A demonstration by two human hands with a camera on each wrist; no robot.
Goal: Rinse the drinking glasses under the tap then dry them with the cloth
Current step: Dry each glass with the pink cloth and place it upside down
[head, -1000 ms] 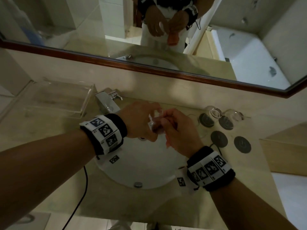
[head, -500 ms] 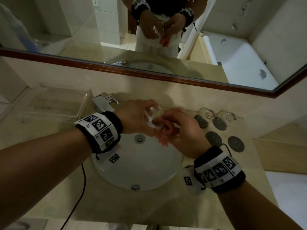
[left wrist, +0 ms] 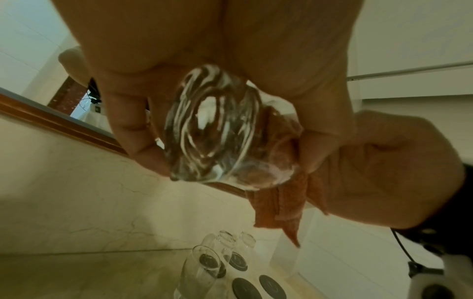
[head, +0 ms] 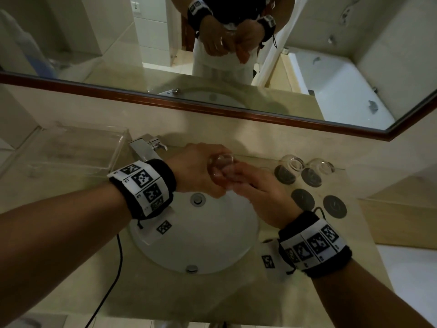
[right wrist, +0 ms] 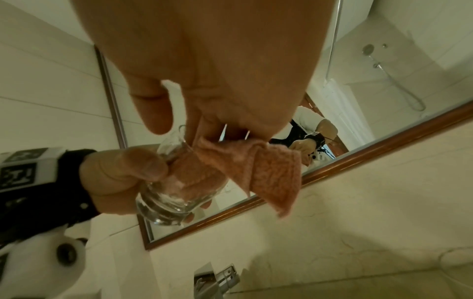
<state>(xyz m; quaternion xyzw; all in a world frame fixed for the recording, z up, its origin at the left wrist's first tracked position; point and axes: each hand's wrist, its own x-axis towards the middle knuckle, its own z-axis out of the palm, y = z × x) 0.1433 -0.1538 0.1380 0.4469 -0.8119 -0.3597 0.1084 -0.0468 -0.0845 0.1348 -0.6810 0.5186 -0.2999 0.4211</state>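
Observation:
Over the white basin (head: 196, 237), my left hand (head: 201, 171) grips a clear drinking glass (head: 221, 164) round its lower half. The left wrist view shows its thick base (left wrist: 212, 129) between thumb and fingers. My right hand (head: 250, 185) pinches an orange-pink cloth (right wrist: 268, 172) and its fingers push part of it into the mouth of the glass (right wrist: 174, 194). A corner of the cloth (left wrist: 279, 204) hangs out below the rim. No water shows at the chrome tap (head: 149, 147), behind my left wrist.
Other clear glasses (head: 292, 165) (head: 320, 169) stand on dark round coasters on the counter to the right. Two bare coasters (head: 302, 200) (head: 334, 205) lie in front of them. A clear acrylic tray (head: 78, 150) sits left of the tap. A framed mirror (head: 212, 110) runs along the wall.
Both hands stay together over the basin. The glass has turned a little in my left hand while my right fingers shifted the cloth at its mouth.

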